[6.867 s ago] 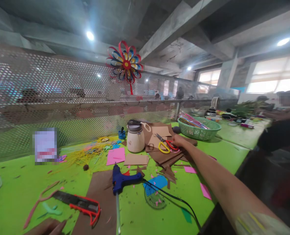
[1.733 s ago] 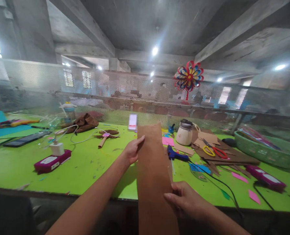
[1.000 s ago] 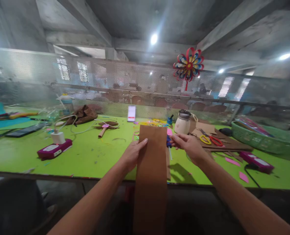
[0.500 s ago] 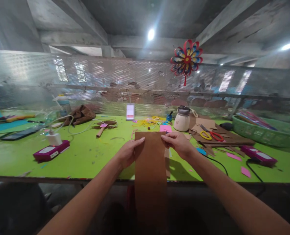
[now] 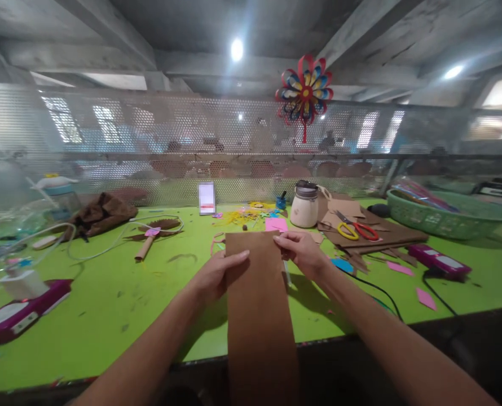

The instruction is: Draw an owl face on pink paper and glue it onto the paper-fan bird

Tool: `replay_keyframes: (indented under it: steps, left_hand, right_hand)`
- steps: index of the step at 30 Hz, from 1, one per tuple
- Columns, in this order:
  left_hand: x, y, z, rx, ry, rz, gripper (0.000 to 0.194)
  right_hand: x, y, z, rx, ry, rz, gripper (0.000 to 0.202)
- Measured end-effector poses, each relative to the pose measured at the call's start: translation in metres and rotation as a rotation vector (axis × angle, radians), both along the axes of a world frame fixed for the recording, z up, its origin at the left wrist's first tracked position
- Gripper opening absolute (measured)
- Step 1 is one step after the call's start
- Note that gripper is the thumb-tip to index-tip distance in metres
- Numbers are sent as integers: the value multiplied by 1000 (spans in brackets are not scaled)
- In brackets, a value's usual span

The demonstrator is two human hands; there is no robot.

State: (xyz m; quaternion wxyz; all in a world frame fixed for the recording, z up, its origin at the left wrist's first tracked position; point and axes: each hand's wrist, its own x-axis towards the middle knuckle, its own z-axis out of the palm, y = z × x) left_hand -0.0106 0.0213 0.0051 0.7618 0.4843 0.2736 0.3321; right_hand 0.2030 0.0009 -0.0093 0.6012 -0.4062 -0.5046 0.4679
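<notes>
A long strip of brown paper (image 5: 259, 316) is held up in front of me, its lower end hanging past the table's front edge. My left hand (image 5: 212, 276) grips its left side, thumb on the front face and fingers behind. At the upper right corner, my right hand (image 5: 302, 251) pinches the paper between thumb and fingertips. Just beyond the strip lie a pink paper piece (image 5: 276, 224) and yellow scraps (image 5: 251, 214). A brown paper piece with a rolled stem (image 5: 145, 248) and a pink bit on it rests to the left.
Scissors (image 5: 356, 230) lie on brown sheets (image 5: 386, 241) at right, beside a lidded jar (image 5: 304, 208). A green basket (image 5: 449, 217) stands farther right. Purple power strips (image 5: 439, 262) sit on both sides with cables. A phone (image 5: 206, 198) stands upright at the back.
My view has turned to the right, so the table's things have shifted left. Both hands keep their hold on the brown paper.
</notes>
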Motion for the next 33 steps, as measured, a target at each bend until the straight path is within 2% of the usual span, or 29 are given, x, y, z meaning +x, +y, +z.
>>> replay_keyframes:
  steps: [5,12,17,23,25,29,31,33]
  left_hand:
    - [-1,-1,-13,-36,31,-51,34]
    - [-4,4,-19,-28,76,25,27]
    - [-3,1,-16,-1,119,85,30]
    - [-2,-3,-9,16,155,108,31]
    - [-3,-4,-6,14,151,98,30]
    - [-2,-9,-1,10,125,-5,34]
    - [0,-12,-1,-14,163,-13,37]
    - [1,-13,-2,-44,186,54,43]
  right_hand:
    - [2,-2,-10,-46,49,5,35]
    - [12,-6,-10,-56,62,-49,33]
    - [13,-9,-11,-50,-5,-91,38]
    - [-4,-17,-10,-90,-140,-9,36]
    - [-6,-17,-11,-88,-143,-13,38]
    - [-6,-14,-14,-79,-142,-57,40]
    - [-7,-14,-14,-76,-167,-75,41]
    - [-8,-12,-12,-82,-219,-85,44]
